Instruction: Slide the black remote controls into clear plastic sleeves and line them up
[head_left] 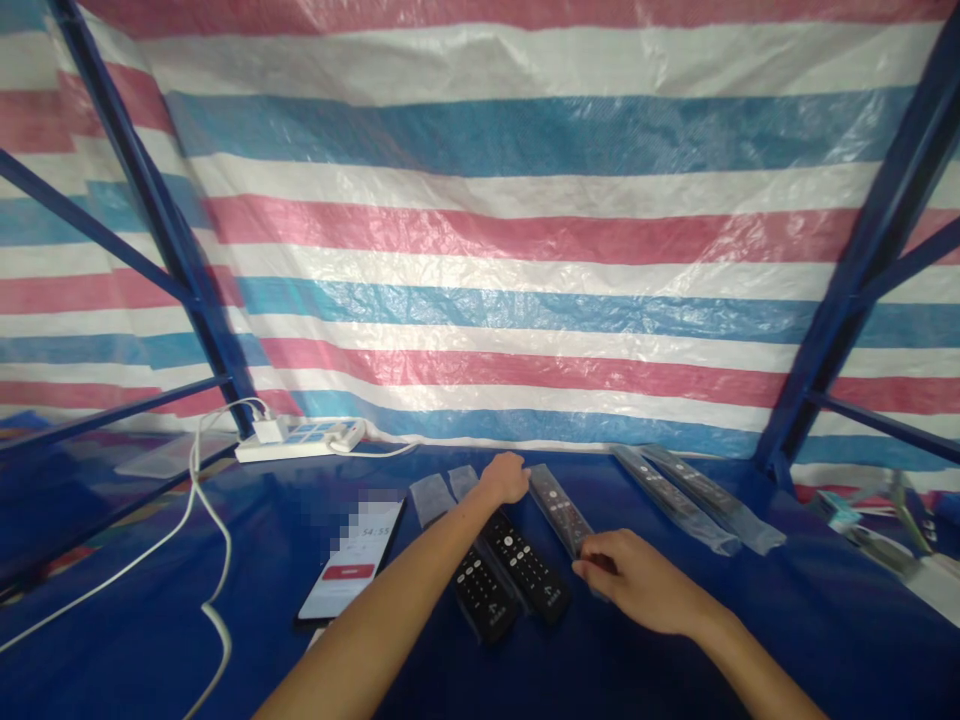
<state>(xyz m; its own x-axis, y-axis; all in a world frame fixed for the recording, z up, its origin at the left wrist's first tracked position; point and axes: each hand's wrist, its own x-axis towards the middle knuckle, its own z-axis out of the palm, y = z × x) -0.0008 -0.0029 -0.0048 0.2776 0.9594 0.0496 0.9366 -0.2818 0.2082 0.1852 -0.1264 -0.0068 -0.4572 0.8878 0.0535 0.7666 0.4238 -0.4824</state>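
A black remote control in a clear plastic bag (559,503) lies slanted on the blue table between my hands. My left hand (506,478) reaches across to its far end, fingers curled in at the bag's edge; the fingertips are partly hidden. At the near end, my right hand (637,580) pinches the bag between thumb and fingers. Left of it lie two more black remote controls, one (529,565) beside the other (484,595), both in clear sleeves and partly covered by my left forearm.
Two bagged remotes (675,497) (716,497) lie at the back right. A phone (349,570) with a lit screen lies left of my forearm. Behind it stand a white power strip (300,440) and cables (199,480). Blue metal posts (847,270) and a striped sheet (510,240) bound the table.
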